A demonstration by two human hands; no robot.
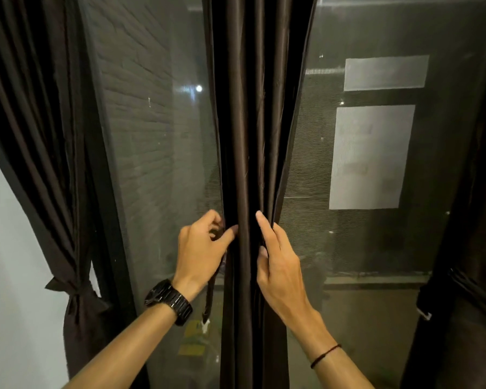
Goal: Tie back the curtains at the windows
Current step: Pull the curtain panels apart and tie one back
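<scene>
Left hand (pixel 199 248) grips tie strap (pixel 209 296), partly hidden; right hand (pixel 278 262) clasps middle curtain (pixel 244 122), fingers (pixel 265 228) half-buried in folds.

Standing as a tall window (pixel 157 136) in a black frame (pixel 107 192); carrying three dark brown curtains directly against the glass; holding the middle curtain (pixel 244 108), gathered in narrow upright folds, between two panes; keeping the left curtain (pixel 34 108) cinched by a knotted tie (pixel 73 293); bearing the right curtain (pixel 466 248), banded likewise; dangling a tieback strap (pixel 209 299) just beside the middle folds; showing two pale rectangles (pixel 372 157) on or behind the right pane.
</scene>
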